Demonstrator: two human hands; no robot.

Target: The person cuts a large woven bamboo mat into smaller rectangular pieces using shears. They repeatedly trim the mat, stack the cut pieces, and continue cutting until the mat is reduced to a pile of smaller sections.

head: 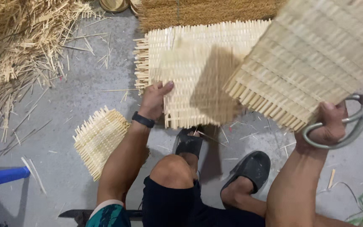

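- While seated over a grey concrete floor (85,101), person's left hand (155,101) lies flat on the near-left edge of a pale woven bamboo panel (194,80), fingers together, thumb spread onto the weave; black wristband (143,120) on that wrist.
- Right hand (326,126) curled shut through the loop handles of metal shears (349,126); blades hidden or out of frame, cannot tell how they stand.
- Second woven panel (311,54) raised just above the right hand, tilted, blurred; cannot tell whether that hand also grips it.
- Both panels: flat splint lattice, straw-coloured, rough with loose stick ends along the edges.
- Smaller woven piece (99,141) on the floor just left of the left forearm, apart from it.
- Heap of bamboo offcuts (22,46) well left of the left hand, slivers scattered across the floor.
- Coarse brown fibre mat (206,10) beyond the flat panel.
- Black sandals (248,168) between the arms, one touching the flat panel's near edge.
- Blue plastic piece (1,176) far left.
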